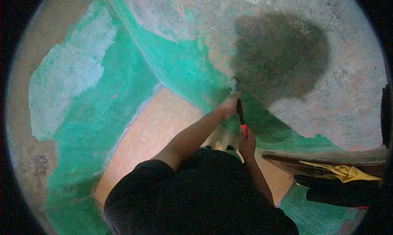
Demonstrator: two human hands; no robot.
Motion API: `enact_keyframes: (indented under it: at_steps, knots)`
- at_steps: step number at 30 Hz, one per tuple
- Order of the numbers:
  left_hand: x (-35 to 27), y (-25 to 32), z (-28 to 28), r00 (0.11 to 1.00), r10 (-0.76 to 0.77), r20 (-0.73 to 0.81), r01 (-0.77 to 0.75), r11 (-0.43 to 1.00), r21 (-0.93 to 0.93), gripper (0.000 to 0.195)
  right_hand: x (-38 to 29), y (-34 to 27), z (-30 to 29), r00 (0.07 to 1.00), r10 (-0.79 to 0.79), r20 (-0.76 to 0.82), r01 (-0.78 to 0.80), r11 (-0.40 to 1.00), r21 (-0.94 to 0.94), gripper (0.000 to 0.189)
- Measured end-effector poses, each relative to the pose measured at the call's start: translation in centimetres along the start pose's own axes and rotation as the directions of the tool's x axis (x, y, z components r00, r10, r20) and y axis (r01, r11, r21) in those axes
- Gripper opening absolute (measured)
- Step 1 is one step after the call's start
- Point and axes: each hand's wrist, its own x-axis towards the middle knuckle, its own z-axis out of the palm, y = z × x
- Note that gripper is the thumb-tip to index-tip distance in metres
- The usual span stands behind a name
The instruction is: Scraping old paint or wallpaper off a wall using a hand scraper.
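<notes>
My right hand (248, 142) grips the red lower end of a long tool (241, 112) with a black shaft. Farther up, my left hand (231, 105) is closed around the tool near its head, though blur hides the fingers. The tool's small greyish head (234, 83) is at the wall, where green paint meets bare, patchy plaster; its exact shape cannot be told. Green paint (181, 63) covers the lower wall (294, 112), and worn grey and pinkish plaster shows above it. A large dark shadow lies on the plaster to the right of the tool's head.
A second green wall (122, 63) with a pale patch meets this one in a corner at the left. Beige floor tiles (153, 124) lie below, with my feet on them. At the right, a yellow cloth (347, 170) and dark fabric (337, 192) lie by a brown wooden edge (282, 158).
</notes>
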Motion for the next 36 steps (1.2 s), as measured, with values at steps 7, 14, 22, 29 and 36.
enact_keyframes:
  at_steps: [7, 14, 22, 29, 36]
  knots:
    - [1.9, -0.3, -2.0, 0.994, -0.023, 0.108, 0.036, 0.992, -0.119, 0.046, 1.0, -2.8, -1.2, 0.977, 0.191, 0.098, -0.201, 0.973, 0.113, 0.045]
    - [0.9, -0.6, -0.5, 1.0, 0.015, -0.025, -0.015, 1.0, -0.003, 0.048, 0.2, -1.9, -1.0, 0.98, 0.182, 0.077, -0.192, 0.969, 0.154, 0.045]
    - [0.2, -0.2, 0.1, 0.993, -0.011, -0.121, 0.023, 0.996, 0.091, 0.045, 0.5, -2.3, -0.6, 0.974, 0.184, 0.135, -0.203, 0.969, 0.144, 0.041]
    - [1.2, -0.8, -0.9, 1.0, 0.023, 0.017, -0.022, 0.998, -0.064, 0.046, 0.4, -1.3, -0.3, 0.978, 0.171, 0.119, -0.189, 0.969, 0.161, 0.044]
    - [2.7, -0.1, -2.1, 1.0, 0.01, 0.019, -0.006, 0.984, -0.175, 0.048, 1.5, -2.9, -0.8, 0.972, 0.209, 0.107, -0.224, 0.962, 0.157, 0.044]
